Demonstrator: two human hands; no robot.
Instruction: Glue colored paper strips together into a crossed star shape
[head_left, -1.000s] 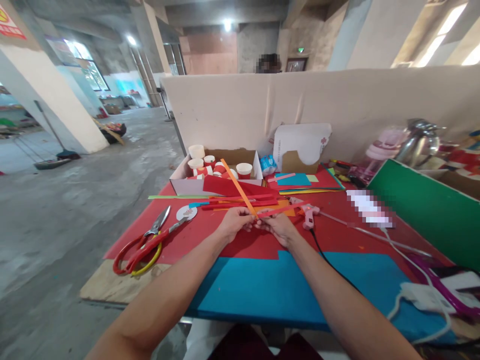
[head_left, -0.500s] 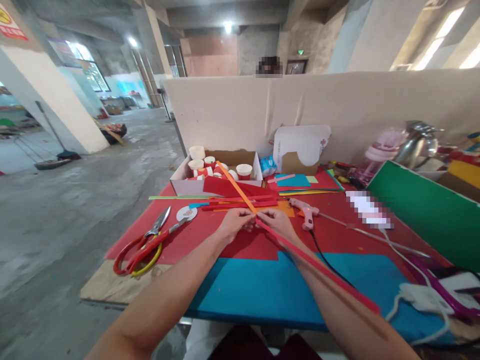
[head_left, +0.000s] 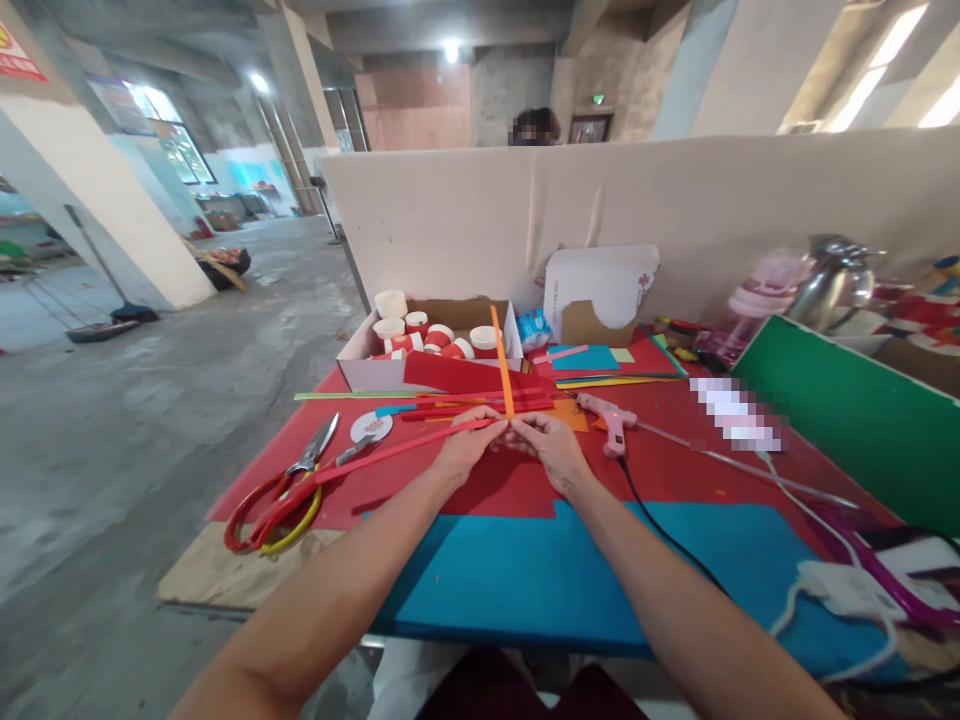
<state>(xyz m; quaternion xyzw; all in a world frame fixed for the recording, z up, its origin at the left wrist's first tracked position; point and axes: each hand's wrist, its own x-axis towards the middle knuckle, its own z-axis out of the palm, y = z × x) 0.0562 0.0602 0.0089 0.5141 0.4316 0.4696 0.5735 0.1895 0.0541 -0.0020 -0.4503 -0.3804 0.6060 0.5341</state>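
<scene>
My left hand (head_left: 474, 442) and my right hand (head_left: 546, 442) meet above the red-covered table, fingertips pinched together where two paper strips join. An orange paper strip (head_left: 502, 355) rises from the pinch, pointing away from me. From the same spot a red paper strip (head_left: 409, 446) runs out to the left, passing over the left fingers and ending near the scissors. The fingertips hide the join, so I cannot tell how the strips are fastened. Just beyond my hands lie more red strips (head_left: 525, 404). A pink glue gun (head_left: 613, 422) rests right of my right hand.
Large scissors (head_left: 289, 495) with red and yellow handles lie at left, near a white disc (head_left: 372, 428). Behind is a box (head_left: 375, 375) of red and white paper cups. A green board (head_left: 862, 430) stands at right. Blue sheets (head_left: 510, 570) cover the near edge; a cable crosses them.
The red strip has swung from the lower right, across my right forearm, over to the left side. The orange strip has turned from leaning left to nearly straight ahead. Both hands stay together.
</scene>
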